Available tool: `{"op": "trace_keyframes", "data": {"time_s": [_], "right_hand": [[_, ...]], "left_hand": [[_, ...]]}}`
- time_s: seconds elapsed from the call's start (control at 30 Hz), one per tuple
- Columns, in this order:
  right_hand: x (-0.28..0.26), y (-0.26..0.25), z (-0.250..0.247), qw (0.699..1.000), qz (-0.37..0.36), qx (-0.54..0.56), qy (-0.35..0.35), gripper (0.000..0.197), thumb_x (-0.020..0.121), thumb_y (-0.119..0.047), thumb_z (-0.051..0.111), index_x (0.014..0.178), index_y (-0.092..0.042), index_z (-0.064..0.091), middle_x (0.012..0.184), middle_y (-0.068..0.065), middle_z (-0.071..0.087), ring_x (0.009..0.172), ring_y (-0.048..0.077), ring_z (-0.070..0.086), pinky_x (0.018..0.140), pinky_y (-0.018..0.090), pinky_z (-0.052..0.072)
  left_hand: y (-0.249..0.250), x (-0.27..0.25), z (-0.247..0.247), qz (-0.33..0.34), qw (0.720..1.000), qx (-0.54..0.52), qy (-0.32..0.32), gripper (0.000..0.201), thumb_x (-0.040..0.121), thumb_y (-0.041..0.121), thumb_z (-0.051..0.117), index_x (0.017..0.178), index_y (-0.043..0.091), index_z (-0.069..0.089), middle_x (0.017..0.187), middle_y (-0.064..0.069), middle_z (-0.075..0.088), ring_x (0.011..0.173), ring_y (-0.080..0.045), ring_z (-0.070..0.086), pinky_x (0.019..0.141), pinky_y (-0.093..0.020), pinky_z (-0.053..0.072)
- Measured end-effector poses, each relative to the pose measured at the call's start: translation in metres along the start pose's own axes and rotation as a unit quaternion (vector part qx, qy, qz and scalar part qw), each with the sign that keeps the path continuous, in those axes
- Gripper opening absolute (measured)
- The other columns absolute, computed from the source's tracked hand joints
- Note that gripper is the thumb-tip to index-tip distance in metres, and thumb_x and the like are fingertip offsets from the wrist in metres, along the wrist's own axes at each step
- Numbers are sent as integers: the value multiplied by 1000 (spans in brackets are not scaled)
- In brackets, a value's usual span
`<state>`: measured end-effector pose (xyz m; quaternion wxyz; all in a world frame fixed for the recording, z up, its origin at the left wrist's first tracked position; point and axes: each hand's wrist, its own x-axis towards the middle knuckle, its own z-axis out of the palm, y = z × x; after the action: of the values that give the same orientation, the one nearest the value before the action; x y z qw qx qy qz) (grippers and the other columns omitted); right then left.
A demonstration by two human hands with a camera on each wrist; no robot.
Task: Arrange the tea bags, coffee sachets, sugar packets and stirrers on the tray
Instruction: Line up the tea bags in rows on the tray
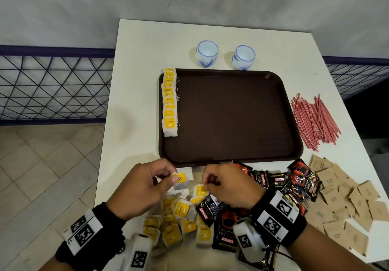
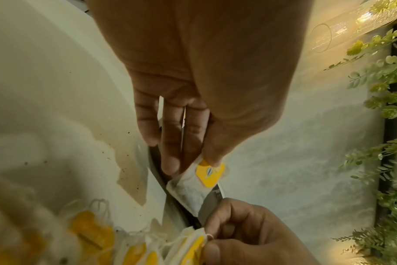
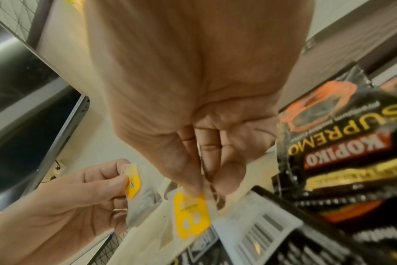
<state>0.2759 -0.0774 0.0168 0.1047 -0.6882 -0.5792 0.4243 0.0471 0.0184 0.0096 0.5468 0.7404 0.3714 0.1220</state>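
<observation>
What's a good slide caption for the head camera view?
Both hands, left hand and right hand, pinch tea bags near the tray.

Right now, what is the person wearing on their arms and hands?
The hands are bare, with no gloves or rings in view. Each wrist wears a wide black band carrying white tags printed with black square code patterns. A small white camera box with its own code tag sits by the left wrist and by the right wrist. A thin black cable trails from the right one.
</observation>
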Motion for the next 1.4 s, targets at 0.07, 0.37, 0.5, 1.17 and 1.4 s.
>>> {"op": "trace_keyframes", "data": {"time_s": [0.07, 0.37, 0.5, 1.17, 1.4], "right_hand": [[-4, -1, -6, 1000, -14, -7, 13, 17, 87, -15, 66, 81, -30, 63, 80, -15, 61, 71, 1, 60, 63, 17, 46], [-15, 4, -20, 988, -50, 114, 88, 20, 77, -2, 68, 73, -21, 64, 90, -3, 66, 65, 13, 62, 64, 33, 53], [-15, 7, -18, 972, 33, 222, 72, 20, 83, 1, 63, 75, -16, 56, 83, 13, 71, 62, 28, 72, 55, 42, 53], [10, -1, -15, 978, 32, 205, 34, 8, 90, -9, 65, 84, -13, 61, 74, 9, 74, 71, 24, 74, 69, 51, 60], [20, -5, -17, 975, 35, 217, 11, 3, 92, -3, 63, 90, -5, 64, 79, 14, 75, 76, 26, 74, 70, 37, 61]], "left_hand": [[0, 0, -1, 4, 1000, 3, 8, 7, 92, 24, 70, 86, 26, 69, 86, 9, 74, 86, -13, 70, 70, -34, 53], [2, 4, -2, 16, 999, 3, 42, 5, 91, 29, 70, 87, 28, 70, 100, 21, 74, 92, -13, 70, 74, -38, 54], [5, 7, -3, 22, 999, -7, 45, 17, 93, 43, 60, 91, 27, 63, 84, 9, 73, 73, -19, 67, 66, -41, 53], [-8, 95, -21, 10, 983, 148, 105, 5, 93, 18, 67, 92, 15, 63, 77, 7, 66, 75, -13, 61, 63, -6, 39], [-12, 106, -25, -9, 980, 150, 132, 6, 89, 19, 73, 92, 14, 71, 81, 2, 68, 78, -15, 63, 71, -18, 45]]}}
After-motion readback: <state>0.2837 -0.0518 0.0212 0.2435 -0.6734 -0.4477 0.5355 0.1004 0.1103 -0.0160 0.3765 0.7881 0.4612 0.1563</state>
